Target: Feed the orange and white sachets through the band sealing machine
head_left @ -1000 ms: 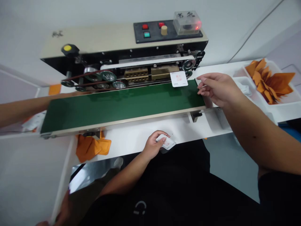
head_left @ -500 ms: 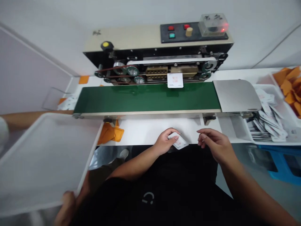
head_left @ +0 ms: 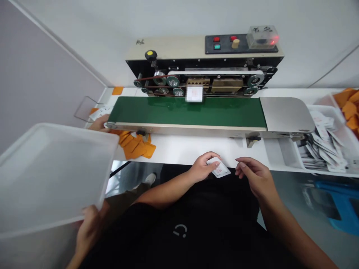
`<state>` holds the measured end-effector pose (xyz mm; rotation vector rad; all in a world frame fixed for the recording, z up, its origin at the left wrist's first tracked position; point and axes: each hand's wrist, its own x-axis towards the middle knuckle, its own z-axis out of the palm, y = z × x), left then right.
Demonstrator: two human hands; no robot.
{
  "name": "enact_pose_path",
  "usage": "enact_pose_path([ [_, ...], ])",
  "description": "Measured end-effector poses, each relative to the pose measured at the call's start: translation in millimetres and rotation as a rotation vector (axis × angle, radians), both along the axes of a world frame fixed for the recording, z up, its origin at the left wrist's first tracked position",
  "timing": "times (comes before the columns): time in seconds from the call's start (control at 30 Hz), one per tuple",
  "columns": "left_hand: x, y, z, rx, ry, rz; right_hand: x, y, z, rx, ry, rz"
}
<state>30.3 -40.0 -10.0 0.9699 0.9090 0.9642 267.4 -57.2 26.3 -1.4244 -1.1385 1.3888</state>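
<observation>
My left hand [head_left: 206, 167] is closed on a small white packet [head_left: 221, 170] with rounded corners and faint red print, thumb on top. Whether more than one lies in the stack, I cannot tell. To its right, my right hand [head_left: 251, 172] hovers with fingers loosely bent and apart, nothing visible in it. Both hands are at the table's front edge, below a band sealing machine [head_left: 174, 46] with a green conveyor belt [head_left: 185, 112]. Another white packet [head_left: 194, 93], blurred by pixelation, hangs upright in the sealer's bands above the belt.
At left another person holds a tilted white plastic bin [head_left: 56, 179]; one hand [head_left: 91, 224] grips its edge, the other [head_left: 99, 123] reaches by the belt's end. Orange pouches [head_left: 137, 145] lie below. Right, a white bin [head_left: 297, 153] holds many white packets, with orange pouches [head_left: 349, 108] behind.
The packet in the sealer has travelled left along the bands. The other person's far hand now reaches to the belt's left end. My hands hold nearly the same pose; the view has shifted slightly.
</observation>
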Motion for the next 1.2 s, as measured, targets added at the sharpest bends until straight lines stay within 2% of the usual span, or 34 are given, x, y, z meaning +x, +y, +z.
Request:
enact_pose_path([
  [0.23, -1, -4, 7.5, 0.039, 0.047, 0.002, -1, -5, -1.0, 0.016, 0.002, -0.008],
  [0.73, 0, -5, 4.7, 0.034, 0.046, -0.007, 0, -5, -1.8, 0.013, -0.008, -0.033],
  [0.83, 0, -5, 5.7, 0.057, 0.037, -0.003, -2, -5, -4.1, -0.011, -0.082, 0.033],
  [1.03, 4, -3, 8.9, 0.127, 0.055, -0.005, -8, -3, -3.2, 0.036, -0.314, 0.344],
  [1.2, 5, -1, 11.1, 0.174, 0.094, -0.025, -10, -1, 1.3, 0.137, -0.424, 0.378],
])
